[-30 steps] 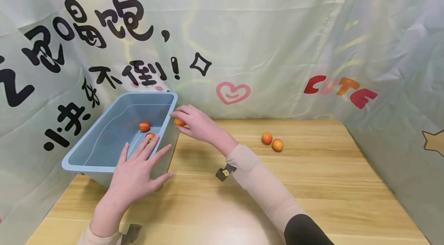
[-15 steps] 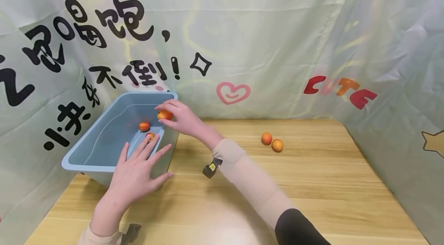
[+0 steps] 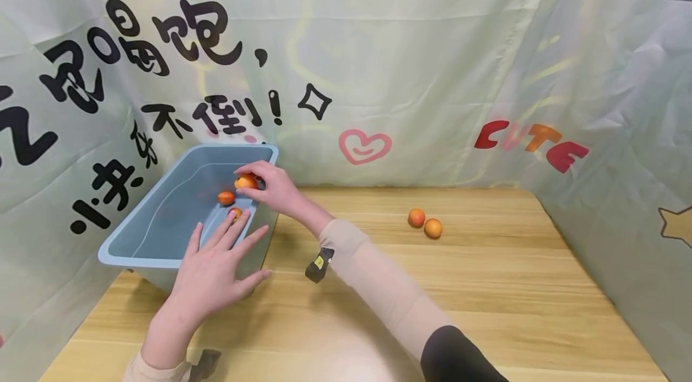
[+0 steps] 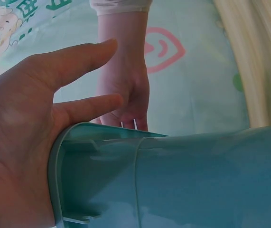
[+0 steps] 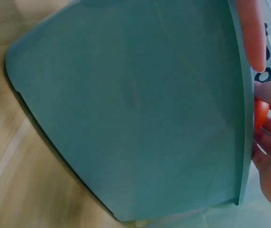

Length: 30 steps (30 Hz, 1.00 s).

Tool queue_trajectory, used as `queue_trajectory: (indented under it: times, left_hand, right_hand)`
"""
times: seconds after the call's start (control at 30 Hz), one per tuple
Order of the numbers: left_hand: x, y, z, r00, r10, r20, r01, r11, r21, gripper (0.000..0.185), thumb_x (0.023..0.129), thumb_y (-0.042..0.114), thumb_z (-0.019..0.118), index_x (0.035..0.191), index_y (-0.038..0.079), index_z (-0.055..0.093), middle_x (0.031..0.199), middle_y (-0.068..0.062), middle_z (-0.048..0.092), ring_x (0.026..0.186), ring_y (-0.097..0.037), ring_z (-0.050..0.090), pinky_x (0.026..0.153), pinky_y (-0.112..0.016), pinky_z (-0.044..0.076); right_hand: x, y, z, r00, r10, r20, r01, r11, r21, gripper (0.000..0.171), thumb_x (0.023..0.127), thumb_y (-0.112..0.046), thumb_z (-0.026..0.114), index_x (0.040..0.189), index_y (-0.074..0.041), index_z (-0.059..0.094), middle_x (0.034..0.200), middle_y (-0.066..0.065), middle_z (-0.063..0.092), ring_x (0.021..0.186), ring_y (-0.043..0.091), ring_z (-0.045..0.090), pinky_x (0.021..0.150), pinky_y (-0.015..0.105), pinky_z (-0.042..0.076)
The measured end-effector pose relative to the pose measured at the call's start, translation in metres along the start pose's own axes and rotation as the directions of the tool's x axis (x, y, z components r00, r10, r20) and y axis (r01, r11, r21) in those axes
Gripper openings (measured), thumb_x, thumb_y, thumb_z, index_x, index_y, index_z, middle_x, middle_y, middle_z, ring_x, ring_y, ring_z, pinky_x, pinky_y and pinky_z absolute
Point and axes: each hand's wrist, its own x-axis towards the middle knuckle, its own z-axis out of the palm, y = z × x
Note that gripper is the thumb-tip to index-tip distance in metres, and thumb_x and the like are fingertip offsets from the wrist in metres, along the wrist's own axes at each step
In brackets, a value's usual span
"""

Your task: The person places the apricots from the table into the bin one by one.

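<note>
My right hand [image 3: 273, 188] grips a round orange fruit [image 3: 246, 182] just inside the right rim of the blue plastic tub [image 3: 162, 263]. In the right wrist view the same fruit [image 5: 261, 113] shows partly between thumb and fingers, behind the tub's rim. My left hand [image 3: 213, 271] lies with spread, straight fingers over the tub's near right rim; in the left wrist view its palm [image 4: 16, 142] is against the rim. Inside the tub are an orange-red fruit [image 3: 226, 197] and another fruit [image 3: 235, 212], partly hidden by the left fingertips.
Two more orange fruits, one redder [image 3: 416, 217] and one yellower [image 3: 433, 227], sit side by side on the wooden table [image 3: 486, 286] to the right. A printed cloth [image 3: 427, 69] hangs behind the table and along both sides.
My right hand has carried its fruit leftward from outside the tub, over the right rim, to just inside it. The left hand and the other fruits have stayed in place.
</note>
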Motion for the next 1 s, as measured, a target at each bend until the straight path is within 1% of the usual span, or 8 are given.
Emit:
queue_trajectory:
  times: [0.27, 0.43, 0.63, 1.0]
  left_hand:
    - [0.001, 0.0, 0.0, 1.0, -0.001, 0.004, 0.001, 1.0, -0.003, 0.074, 0.076, 0.062, 0.071, 0.14, 0.031, 0.052, 0.156, -0.008, 0.04, 0.145, -0.031, 0.035, 0.11, -0.071, 0.019]
    - [0.0, 0.0, 0.001, 1.0, 0.004, -0.003, -0.004, 1.0, 0.001, 0.074, 0.076, 0.063, 0.07, 0.14, 0.031, 0.053, 0.155, -0.008, 0.041, 0.144, -0.031, 0.036, 0.109, -0.071, 0.019]
    - [0.0, 0.0, 0.001, 1.0, 0.008, -0.005, -0.008, 1.0, 0.007, 0.074, 0.076, 0.063, 0.07, 0.141, 0.031, 0.052, 0.155, -0.008, 0.04, 0.144, -0.031, 0.036, 0.109, -0.071, 0.02]
    - [0.0, 0.0, 0.001, 1.0, 0.009, -0.01, -0.009, 1.0, 0.009, 0.074, 0.076, 0.063, 0.07, 0.14, 0.031, 0.053, 0.154, -0.008, 0.042, 0.144, -0.031, 0.036, 0.108, -0.072, 0.021]
  right_hand:
    - [0.0, 0.004, 0.005, 1.0, 0.004, 0.007, -0.004, 1.0, -0.013, 0.038, 0.09, -0.022, 0.071, 0.125, -0.008, 0.064, 0.126, 0.005, 0.065, 0.116, 0.016, 0.06, 0.098, 0.013, 0.046]
    - [-0.005, 0.006, 0.006, 1.0, -0.021, 0.001, 0.021, 0.999, -0.025, 0.037, 0.09, -0.022, 0.071, 0.124, -0.009, 0.064, 0.125, 0.005, 0.066, 0.118, 0.015, 0.059, 0.103, 0.016, 0.044]
    - [-0.008, 0.008, 0.008, 0.998, -0.052, -0.036, 0.051, 0.998, -0.049, 0.036, 0.09, -0.023, 0.071, 0.122, -0.009, 0.065, 0.124, 0.005, 0.066, 0.12, 0.015, 0.059, 0.107, 0.02, 0.042]
    - [-0.022, 0.009, 0.008, 0.994, -0.067, -0.09, 0.062, 0.997, -0.053, 0.03, 0.091, -0.022, 0.069, 0.118, -0.008, 0.067, 0.124, 0.006, 0.064, 0.121, 0.017, 0.058, 0.106, 0.022, 0.044]
